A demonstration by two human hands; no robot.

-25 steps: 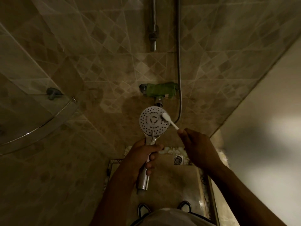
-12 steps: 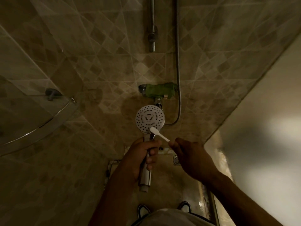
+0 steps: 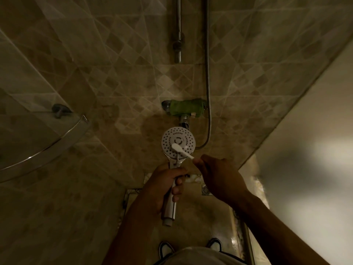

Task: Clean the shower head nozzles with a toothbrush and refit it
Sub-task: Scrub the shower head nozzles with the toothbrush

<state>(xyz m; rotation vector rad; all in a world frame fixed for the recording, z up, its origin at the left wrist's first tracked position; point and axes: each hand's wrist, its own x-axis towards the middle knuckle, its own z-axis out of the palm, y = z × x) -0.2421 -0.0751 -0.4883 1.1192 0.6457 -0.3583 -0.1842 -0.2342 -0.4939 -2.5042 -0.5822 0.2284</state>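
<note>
The left hand (image 3: 162, 186) grips the chrome handle of the round, white, dot-perforated shower head (image 3: 178, 144) held before the diamond-tiled wall (image 3: 114, 73), while the right hand (image 3: 219, 176) pinches a white toothbrush (image 3: 181, 150), bristles on the lower nozzle face.

A dim home shower stall. Diamond-patterned beige tiles (image 3: 118, 60) cover the wall beyond the hands. Above the grip sits a wall mixer valve wrapped in green (image 3: 186, 108), with a chrome riser rail (image 3: 178, 35) and a metal hose (image 3: 208, 73) higher up. A floor drain (image 3: 206, 189) lies below the grip, and a curved glass corner shelf (image 3: 38, 142) juts out far left.
</note>
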